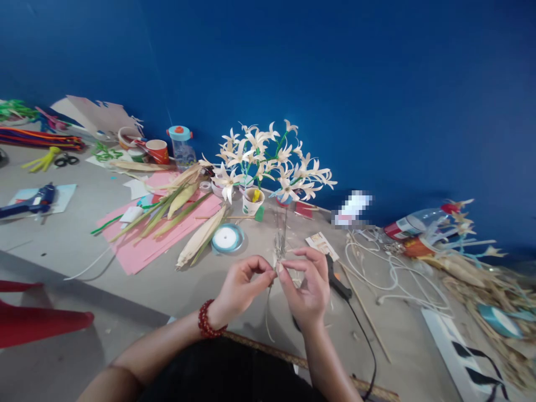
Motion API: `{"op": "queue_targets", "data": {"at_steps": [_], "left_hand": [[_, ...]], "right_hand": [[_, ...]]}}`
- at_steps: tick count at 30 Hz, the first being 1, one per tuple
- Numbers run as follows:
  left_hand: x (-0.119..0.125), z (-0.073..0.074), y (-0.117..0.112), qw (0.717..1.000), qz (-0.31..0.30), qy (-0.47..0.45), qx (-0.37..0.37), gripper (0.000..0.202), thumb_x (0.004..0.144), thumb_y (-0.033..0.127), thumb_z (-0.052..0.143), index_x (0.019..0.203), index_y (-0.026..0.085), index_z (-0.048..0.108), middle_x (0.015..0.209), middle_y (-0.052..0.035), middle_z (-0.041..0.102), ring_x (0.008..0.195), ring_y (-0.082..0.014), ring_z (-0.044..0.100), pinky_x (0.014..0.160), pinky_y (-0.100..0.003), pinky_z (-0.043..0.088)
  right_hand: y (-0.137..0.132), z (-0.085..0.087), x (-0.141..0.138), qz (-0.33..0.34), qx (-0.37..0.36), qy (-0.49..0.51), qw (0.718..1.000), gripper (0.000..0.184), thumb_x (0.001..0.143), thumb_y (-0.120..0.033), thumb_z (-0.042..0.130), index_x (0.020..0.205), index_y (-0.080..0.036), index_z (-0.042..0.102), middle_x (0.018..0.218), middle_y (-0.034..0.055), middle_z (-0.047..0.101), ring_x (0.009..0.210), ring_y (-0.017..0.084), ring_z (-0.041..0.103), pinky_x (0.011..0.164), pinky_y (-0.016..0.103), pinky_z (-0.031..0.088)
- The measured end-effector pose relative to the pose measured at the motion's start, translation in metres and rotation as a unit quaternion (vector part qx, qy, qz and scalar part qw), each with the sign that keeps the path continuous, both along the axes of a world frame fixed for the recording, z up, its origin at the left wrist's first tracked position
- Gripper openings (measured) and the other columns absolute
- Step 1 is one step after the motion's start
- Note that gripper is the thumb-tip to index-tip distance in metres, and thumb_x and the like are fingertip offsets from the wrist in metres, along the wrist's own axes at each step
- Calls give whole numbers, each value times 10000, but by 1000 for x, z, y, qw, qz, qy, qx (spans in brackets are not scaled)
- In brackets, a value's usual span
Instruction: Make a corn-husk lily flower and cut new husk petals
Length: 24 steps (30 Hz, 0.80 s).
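My left hand, with a red bead bracelet on its wrist, is closed in a pinch. My right hand pinches with thumb and forefinger right beside it, its other fingers raised. Between the fingertips is a small pale strip, partly hidden; its exact kind is hard to see. A thin strand hangs below the left fingertips. Just beyond the hands stands a bunch of thin wires. Behind it, white artificial flowers on green stems rise from a paper cup.
Left lie pink sheets with corn husks and a blue ribbon spool. A black glue gun with a cord and a thin stick are at the right. Beyond are white cord and a plastic bottle.
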<state>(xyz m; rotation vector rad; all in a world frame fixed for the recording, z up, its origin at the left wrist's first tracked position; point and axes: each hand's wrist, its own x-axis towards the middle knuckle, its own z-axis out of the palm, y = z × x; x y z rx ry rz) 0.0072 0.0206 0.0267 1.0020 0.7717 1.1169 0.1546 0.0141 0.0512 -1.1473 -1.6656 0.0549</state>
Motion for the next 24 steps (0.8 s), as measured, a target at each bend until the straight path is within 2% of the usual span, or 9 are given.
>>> {"op": "queue_targets", "data": {"at_steps": [18, 24], "left_hand": [[0, 3, 0, 1000, 4, 5, -11, 289, 801, 401, 719, 751, 141, 603, 664, -6, 578, 639, -117, 506, 632, -240, 414], [0, 2, 0, 1000, 3, -5, -16, 278, 792, 385, 730, 750, 139, 609, 662, -4, 584, 632, -115, 512, 630, -239, 414]], "right_hand": [[2, -1, -1, -10, 13, -14, 1000, 130, 812, -138, 676, 886, -237, 636, 1005, 57, 587, 938, 250, 597, 798, 433, 498], [0, 1, -2, 7, 12, 25, 1000, 149, 823, -123, 665, 921, -233, 641, 1004, 61, 586, 938, 243, 594, 817, 442, 504]]}}
